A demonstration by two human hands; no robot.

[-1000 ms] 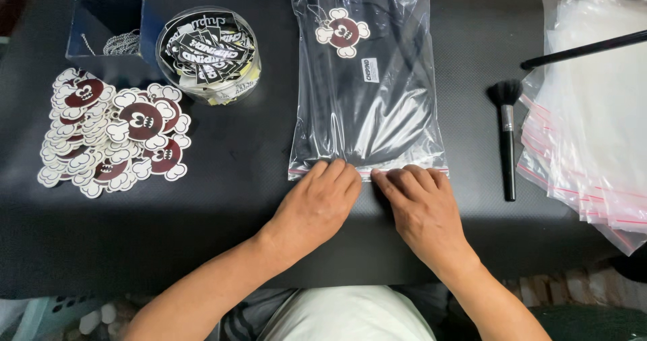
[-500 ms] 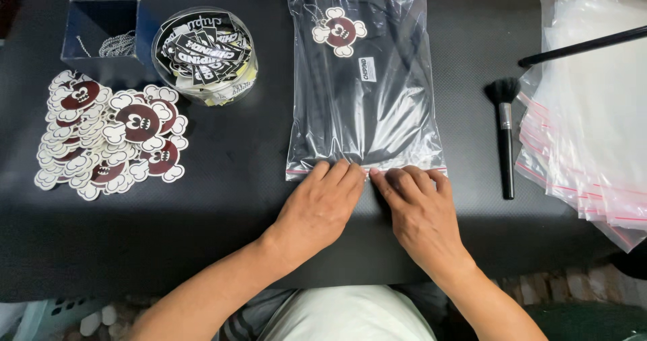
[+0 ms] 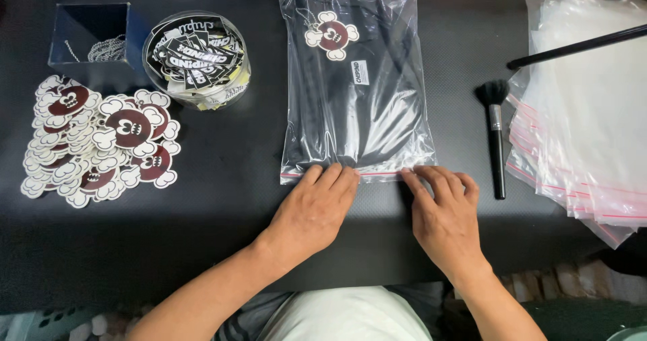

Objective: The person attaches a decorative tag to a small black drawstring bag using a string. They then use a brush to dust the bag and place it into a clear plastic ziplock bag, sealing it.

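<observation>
A bare strip of black table (image 3: 222, 213) is left between the pile of cream-and-maroon die-cut stickers (image 3: 101, 139) and the clear zip bag (image 3: 357, 85). Passage to the right is narrowed by the black makeup brush (image 3: 497, 139) and the stack of clear red-striped bags (image 3: 586, 112).

Glossy clear plastic bag (image 3: 357, 91); matt black tabletop (image 3: 222, 206).

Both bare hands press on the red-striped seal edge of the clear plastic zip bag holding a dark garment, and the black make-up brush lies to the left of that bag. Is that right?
Not quite. The head view shows the black make-up brush lying to the right of the clear plastic zip bag, not the left. The rest holds: the left hand and right hand both press on the bag's red-striped seal edge.
</observation>
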